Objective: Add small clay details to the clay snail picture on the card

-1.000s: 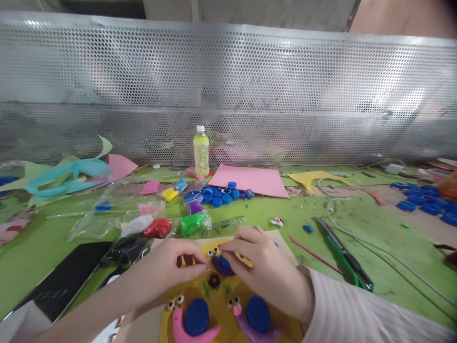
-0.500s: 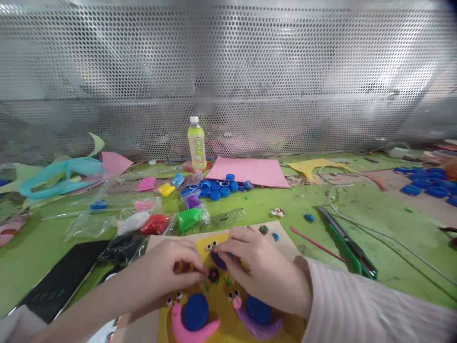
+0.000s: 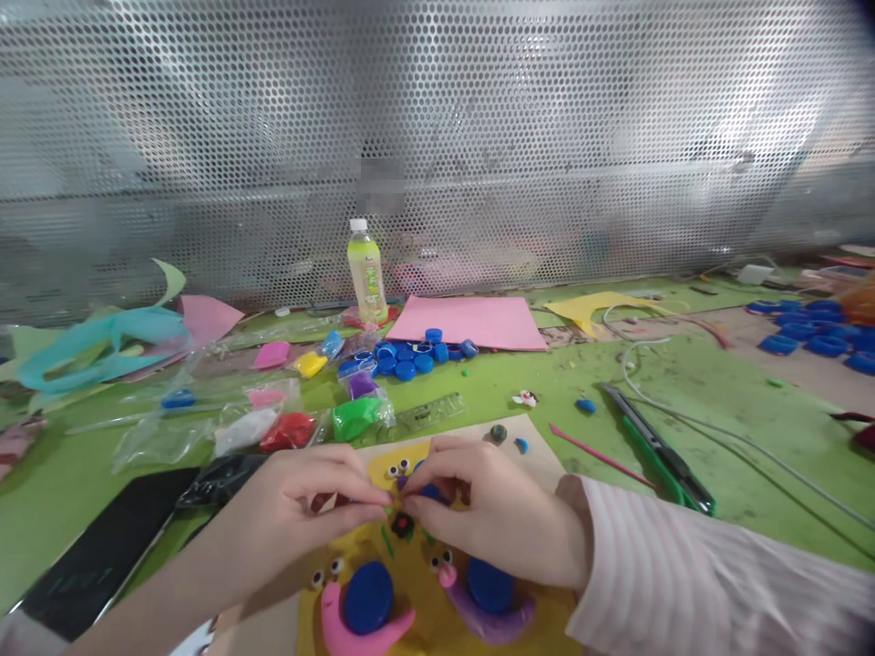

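My left hand (image 3: 301,510) and my right hand (image 3: 492,510) meet fingertip to fingertip over a yellow clay sheet (image 3: 424,592) on a tan board (image 3: 540,456). Both pinch at a small purple clay snail with googly eyes (image 3: 400,472); what lies between the fingertips is too small to name. Just below them sits a tiny dark clay flower (image 3: 402,524). Nearer me lie a pink snail with a blue cap shell (image 3: 365,606) and a purple snail with a blue cap shell (image 3: 482,597). My right arm wears a pink striped sleeve (image 3: 684,574).
Bagged clay lumps in green (image 3: 355,417), red (image 3: 285,430), white and yellow lie beyond the board, with a heap of blue bottle caps (image 3: 410,357), a drink bottle (image 3: 365,273), pink paper (image 3: 471,321), a green utility knife (image 3: 656,446), a cable and a black tablet (image 3: 96,556). A perforated metal wall stands behind.
The view has tilted down and shifted. My two hands have drawn closer together, fingertips now meeting above the small flower, lower on the yellow sheet than before.
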A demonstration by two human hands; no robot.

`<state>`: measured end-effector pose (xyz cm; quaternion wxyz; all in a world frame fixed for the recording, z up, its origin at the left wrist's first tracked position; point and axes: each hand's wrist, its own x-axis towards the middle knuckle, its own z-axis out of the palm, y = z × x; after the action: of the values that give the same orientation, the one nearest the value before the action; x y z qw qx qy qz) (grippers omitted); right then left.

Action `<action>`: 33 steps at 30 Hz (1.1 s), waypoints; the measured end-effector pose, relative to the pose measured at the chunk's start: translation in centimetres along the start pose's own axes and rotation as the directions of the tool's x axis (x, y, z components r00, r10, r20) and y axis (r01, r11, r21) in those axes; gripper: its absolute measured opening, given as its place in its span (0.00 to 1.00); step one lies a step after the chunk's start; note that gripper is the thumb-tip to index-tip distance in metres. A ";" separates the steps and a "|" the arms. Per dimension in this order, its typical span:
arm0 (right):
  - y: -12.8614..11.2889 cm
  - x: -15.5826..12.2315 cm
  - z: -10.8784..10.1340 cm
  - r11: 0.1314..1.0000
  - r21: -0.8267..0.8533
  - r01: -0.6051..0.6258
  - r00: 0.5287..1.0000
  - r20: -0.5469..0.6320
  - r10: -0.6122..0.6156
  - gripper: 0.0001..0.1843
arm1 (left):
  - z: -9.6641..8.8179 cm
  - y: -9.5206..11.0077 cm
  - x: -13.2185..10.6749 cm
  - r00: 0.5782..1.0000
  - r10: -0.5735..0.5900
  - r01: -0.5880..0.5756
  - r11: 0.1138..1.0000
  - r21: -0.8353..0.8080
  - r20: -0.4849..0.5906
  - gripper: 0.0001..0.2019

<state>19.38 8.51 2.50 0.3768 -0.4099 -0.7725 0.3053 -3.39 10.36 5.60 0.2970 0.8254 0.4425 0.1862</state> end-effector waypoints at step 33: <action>-0.2 0.5 0.5 0.691 0.634 -0.347 0.938 0.230 0.260 0.09 | 0.0 0.3 -0.6 0.989 -0.004 -0.006 0.998 -0.068 -0.148 0.05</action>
<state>18.71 8.72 2.60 0.3941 -0.3508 -0.5553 0.6428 -3.52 9.76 5.73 0.2913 0.7989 0.4562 0.2623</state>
